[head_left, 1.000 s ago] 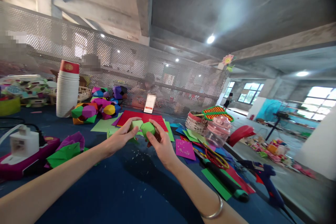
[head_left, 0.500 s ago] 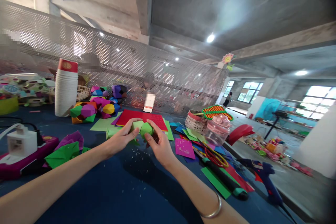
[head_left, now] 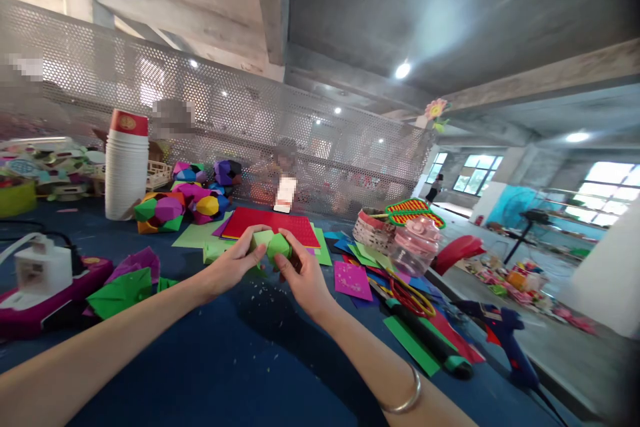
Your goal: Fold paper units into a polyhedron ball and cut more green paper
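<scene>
Green paper (head_left: 279, 246), pinched, left grip (head_left: 242, 255), right grip (head_left: 303, 273)

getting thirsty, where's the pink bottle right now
In the head view, the pink bottle stands on the right side, well right of the right hand and just right of the basket.

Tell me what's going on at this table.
A person is handling folded green paper with both bare hands: the left hand grips the paler part, the right hand the brighter part. Whether the two parts are joined is hard to tell. Beyond them lies a red sheet. Multicoloured paper shapes sit near a stack of cups; a glue gun is at the right.
</scene>
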